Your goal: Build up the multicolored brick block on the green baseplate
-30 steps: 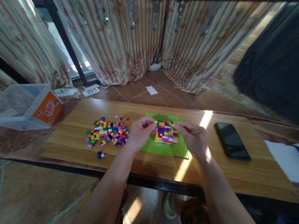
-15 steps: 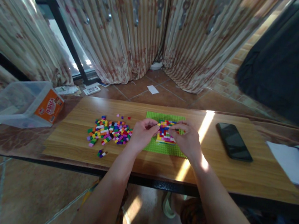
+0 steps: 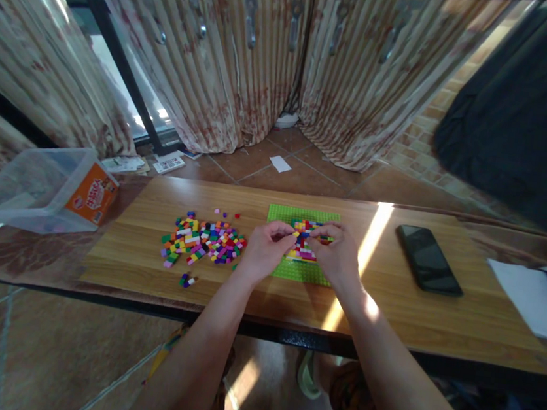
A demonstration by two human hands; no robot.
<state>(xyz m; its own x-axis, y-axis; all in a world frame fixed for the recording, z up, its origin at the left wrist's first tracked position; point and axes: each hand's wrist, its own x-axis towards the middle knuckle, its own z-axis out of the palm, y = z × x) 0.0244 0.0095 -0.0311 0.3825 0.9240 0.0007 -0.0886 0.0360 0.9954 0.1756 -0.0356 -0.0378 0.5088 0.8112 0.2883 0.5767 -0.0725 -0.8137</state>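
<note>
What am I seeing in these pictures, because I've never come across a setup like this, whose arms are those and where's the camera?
There's no machine: these are a person's bare hands. Every picture comes from one camera worn on that person's head, looking forward and down. On the wooden tabletop lie loose coloured bricks, a green baseplate bearing a brick build, and a dark phone. The left hand seems to pinch a small yellow brick. The right hand is at the build too; what its fingers hold, I can't tell.
</note>
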